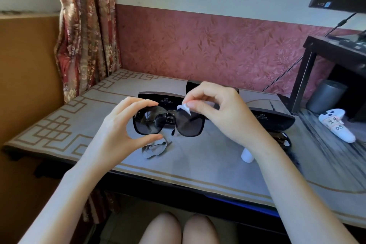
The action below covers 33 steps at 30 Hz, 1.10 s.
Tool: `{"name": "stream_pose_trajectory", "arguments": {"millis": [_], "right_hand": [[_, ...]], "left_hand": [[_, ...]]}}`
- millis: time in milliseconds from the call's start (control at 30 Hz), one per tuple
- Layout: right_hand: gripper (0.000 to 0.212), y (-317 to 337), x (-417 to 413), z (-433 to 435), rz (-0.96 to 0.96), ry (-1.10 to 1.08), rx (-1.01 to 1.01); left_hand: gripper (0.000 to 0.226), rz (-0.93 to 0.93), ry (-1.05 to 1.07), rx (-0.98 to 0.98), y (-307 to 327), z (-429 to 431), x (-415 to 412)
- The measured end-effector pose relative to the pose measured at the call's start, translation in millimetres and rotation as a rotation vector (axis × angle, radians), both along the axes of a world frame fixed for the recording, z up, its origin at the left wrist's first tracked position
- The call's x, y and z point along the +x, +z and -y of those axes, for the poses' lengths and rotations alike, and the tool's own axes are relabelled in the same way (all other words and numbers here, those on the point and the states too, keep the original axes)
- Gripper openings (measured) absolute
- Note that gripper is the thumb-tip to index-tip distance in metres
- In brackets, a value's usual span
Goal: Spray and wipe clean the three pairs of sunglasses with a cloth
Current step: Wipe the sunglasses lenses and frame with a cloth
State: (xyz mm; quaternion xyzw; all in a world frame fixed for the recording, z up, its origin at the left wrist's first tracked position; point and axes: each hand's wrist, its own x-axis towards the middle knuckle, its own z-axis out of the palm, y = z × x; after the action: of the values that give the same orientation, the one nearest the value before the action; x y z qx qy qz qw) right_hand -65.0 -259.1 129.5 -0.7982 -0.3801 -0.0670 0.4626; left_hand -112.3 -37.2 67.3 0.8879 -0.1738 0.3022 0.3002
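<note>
Glass-topped desk (198,164) set against a red-papered wall: I see the black sunglasses (188,125) held above it, in front of three black cases (273,118). Their long axis runs left to right, with the right end slightly lower and the lenses turned toward the camera. The left hand (116,134) clamps the left lens rim between thumb and curled fingers, while the right hand (223,113) pinches a small white cloth (184,108) against the top of the right lens. A white spray bottle (247,155) stands under the right wrist.

Near mat (178,172) edge free — cases (160,98) behind, bottle (246,155) & shelf (309,69) to rt obstruct.
</note>
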Motion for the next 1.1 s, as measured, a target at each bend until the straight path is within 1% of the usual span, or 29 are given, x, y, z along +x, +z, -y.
{"name": "stream_pose_trajectory", "arguments": {"millis": [67,200,233,333,367,433,500,533,667,767,833,900,967,1100], "right_hand": [[0.014,-6,-3,7,0.006,0.015,-0.035],[0.006,-19,-3,20,0.013,0.048,-0.197],[0.008,-20,-3,22,0.029,0.043,-0.191],[0.019,-16,3,23,0.071,-0.045,-0.051],[0.024,-14,7,22,0.045,-0.072,-0.055],[0.031,-10,15,18,-0.093,-0.069,-0.206],[0.025,-11,20,14,-0.216,-0.007,-0.379],[0.022,-11,21,13,-0.246,0.038,-0.403],[0.020,-10,25,18,-0.341,0.184,-0.286],[0.003,-10,28,25,-0.374,0.267,-0.240],[0.017,-10,30,31,-0.401,0.318,-0.222],[0.025,-8,31,37,-0.444,0.353,-0.207],[0.028,-6,31,40,-0.456,0.350,-0.219],[0.027,-6,28,39,-0.466,0.294,-0.243]], "left_hand": [[0.062,0.003,0.000,-0.006,-1,0,0],[0.062,0.009,0.004,-0.020,-1,0,0],[0.062,0.010,0.003,-0.019,-1,0,0],[0.061,0.015,-0.002,-0.013,-1,1,-1],[0.061,0.016,-0.005,-0.011,0,1,-1],[0.061,0.025,-0.010,-0.007,1,2,-1],[0.061,0.032,-0.019,0.002,2,2,-1],[0.061,0.034,-0.025,0.006,3,1,-2],[0.060,0.043,-0.045,-0.003,4,0,-3],[0.063,0.034,-0.056,-0.006,5,-1,-2],[0.061,0.031,-0.067,-0.009,6,-1,-1],[0.059,0.026,-0.072,-0.016,8,0,-1],[0.059,0.020,-0.079,-0.021,9,0,-1],[0.060,0.018,-0.089,-0.008,9,3,-1]]}}
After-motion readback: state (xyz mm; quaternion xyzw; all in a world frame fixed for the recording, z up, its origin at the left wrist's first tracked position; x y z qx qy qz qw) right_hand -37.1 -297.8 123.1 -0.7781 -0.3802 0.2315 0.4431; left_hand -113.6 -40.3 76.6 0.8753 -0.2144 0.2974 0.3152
